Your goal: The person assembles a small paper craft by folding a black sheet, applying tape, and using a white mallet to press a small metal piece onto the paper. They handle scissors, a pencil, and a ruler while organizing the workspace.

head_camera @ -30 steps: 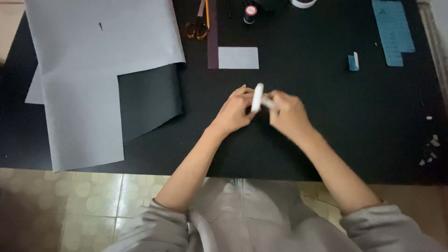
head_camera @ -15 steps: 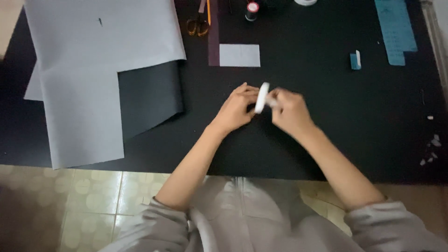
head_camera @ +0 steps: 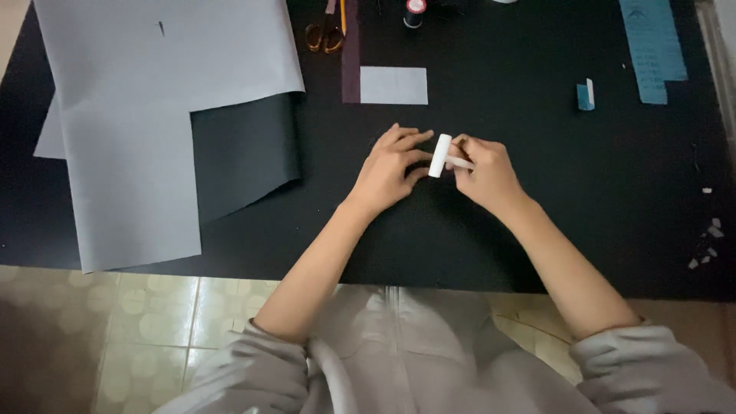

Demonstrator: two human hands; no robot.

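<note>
White roller point(head_camera: 440, 155), a short pale cylinder on a thin white handle, sits between the 2 hands near the middle of the black work surface point(head_camera: 537, 230), just above the dark mat. The right hand point(head_camera: 483, 175) is curled around the handle, fingers closed and pinching it, while the left hand point(head_camera: 392, 167) lies flat with fingers spread and pressed onto the surface, its fingertips just beside the cylinder. What lies under the left palm cannot be made out against the black. A small grey rectangle point(head_camera: 393, 84) rests beyond the hands, touching a narrow dark strip point(head_camera: 350, 57) on its left. A large grey sheet point(head_camera: 146, 115) with a black underside curling up point(head_camera: 241, 157) covers the left part of the table. Scissors with orange handles point(head_camera: 326, 34) and a spool point(head_camera: 414, 11) sit at the far edge, a blue paper strip point(head_camera: 652, 46) and a small blue-and-white piece point(head_camera: 586, 94) to the right, and pale scraps point(head_camera: 709, 245) near the right edge. Judging by the cut pieces and scraps, cutting looks largely done and pressing or rolling seems in hand; how much remains cannot be told.
</note>
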